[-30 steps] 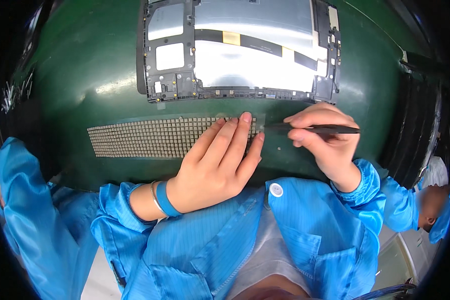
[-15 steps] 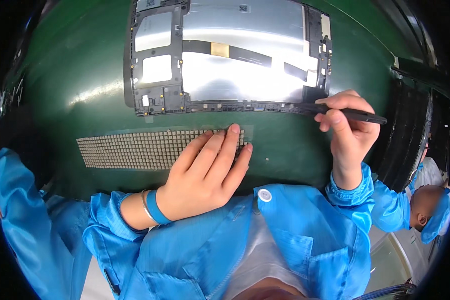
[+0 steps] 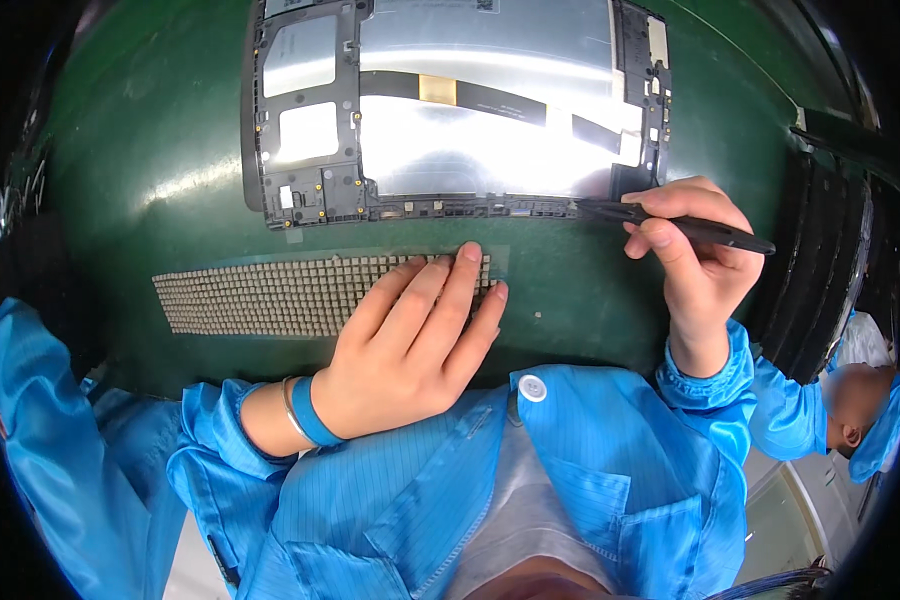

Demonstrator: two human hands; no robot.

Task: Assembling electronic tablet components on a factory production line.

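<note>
Between the thumb and fingers of my right hand (image 3: 698,245) is a pair of black tweezers (image 3: 710,231). Their tips meet the near edge of a tablet-like device frame (image 3: 315,190), which has a silvery metal back and a black border. Whether the tips hold anything is too small to tell. My left hand (image 3: 410,335) lies flat, fingers stretched out, over the right end of a sheet of small beige square pads (image 3: 250,298). Its fingertips rest on that end and hide part of the pads.
A dark flat ribbon with a gold patch (image 3: 438,90) crosses the metal back. One tiny loose piece (image 3: 538,315) lies on the green table (image 3: 590,290). Black trays or panels (image 3: 810,250) stand at the right. A person in blue (image 3: 795,410) is beyond them.
The tweezer tips have shifted slightly left along the frame's near edge. The frame sits slightly higher in the picture. My left hand stays on the sheet.
</note>
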